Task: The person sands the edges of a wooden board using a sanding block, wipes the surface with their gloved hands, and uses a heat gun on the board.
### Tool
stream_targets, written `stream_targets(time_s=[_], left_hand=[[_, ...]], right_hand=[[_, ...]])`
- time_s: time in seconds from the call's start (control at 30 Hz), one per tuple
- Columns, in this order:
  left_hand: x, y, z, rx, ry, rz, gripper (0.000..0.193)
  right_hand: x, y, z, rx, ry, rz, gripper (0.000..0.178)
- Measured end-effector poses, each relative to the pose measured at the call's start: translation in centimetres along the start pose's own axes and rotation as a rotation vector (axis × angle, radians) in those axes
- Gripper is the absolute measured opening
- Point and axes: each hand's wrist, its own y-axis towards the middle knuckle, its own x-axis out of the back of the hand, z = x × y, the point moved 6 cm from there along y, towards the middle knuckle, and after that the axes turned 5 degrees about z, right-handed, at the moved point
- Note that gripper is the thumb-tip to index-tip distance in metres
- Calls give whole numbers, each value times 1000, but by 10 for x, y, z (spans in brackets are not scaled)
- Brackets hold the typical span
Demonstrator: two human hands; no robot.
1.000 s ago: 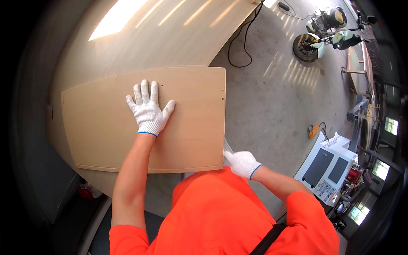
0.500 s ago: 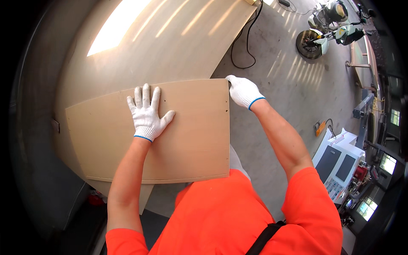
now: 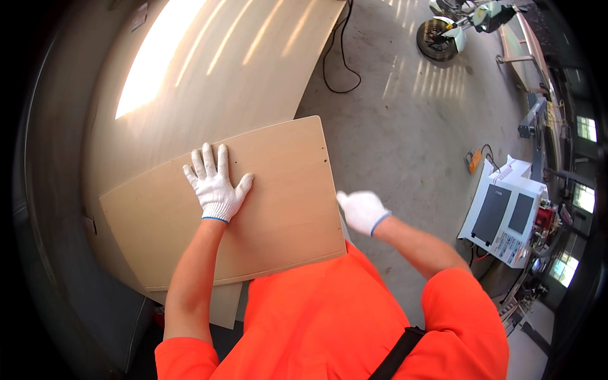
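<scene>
the left hand (image 3: 218, 188), in a white knitted glove with a blue cuff edge, lies flat on a light wooden panel (image 3: 285, 196), its fingers spread and the thumb held out to the side. it is open and grips nothing. the panel lies at a slight slant over a larger pale sheet (image 3: 253, 82), its near edge by the front of the person's orange shirt (image 3: 316, 316). its far edge bows gently, its far right corner is rounded, and two small dark holes sit near the right edge.

the right hand (image 3: 363, 212), gloved the same way, is just beside that right edge — its fingers look curled, but the glove is blurred, and whether it grips anything or touches the panel cannot be told.

bright bands of light fall across the larger sheet, and a black cable (image 3: 326, 73) loops beside it. to the right is a grey floor (image 3: 405, 145), with a motorbike's front wheel (image 3: 437, 39) toward the top, a small orange object (image 3: 473, 160) farther down, and near it a white machine (image 3: 506, 209) with dark panels. a black strap (image 3: 398, 354) crosses the shirt at the lower edge.
</scene>
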Motion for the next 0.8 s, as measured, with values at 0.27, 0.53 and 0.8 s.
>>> stream_targets(time_s=[0.27,0.53,0.8], left_hand=[[1,-5,6,11,11,15,95],[-3,-3,7,-38,-8,-45,91],[-2,-4,4,-37,23,-17,92]], right_hand=[[-44,-47,-10,-181,113,104,25],[134,125,-26,-148,113,-243,27],[113,96,-6,-152,-15,-134,24]])
